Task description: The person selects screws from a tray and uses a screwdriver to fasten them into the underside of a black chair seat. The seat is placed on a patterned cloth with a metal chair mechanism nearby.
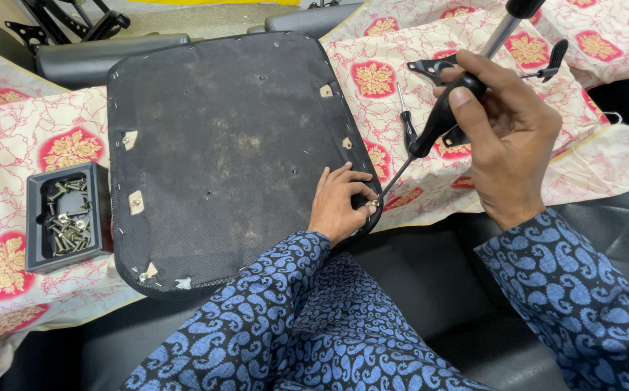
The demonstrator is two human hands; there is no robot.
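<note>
Right grip (506, 137) closed on screwdriver (430, 134); left hand (340, 203) pinches screw (374, 205).

Packages: none visible.
Labels: none visible.
Signs: none visible.
Screens: none visible.
Nearest container: open black rectangular tray (39, 190) of loose screws (68, 221), left of the seat pad, unmarked.

Wore long sleeves of dark navy cloth printed all over with lighter blue paisley swirls, reaching to both wrists. Left hand (340, 204) and right hand (510, 137) bare, no gloves, rings or watch visible.
</note>
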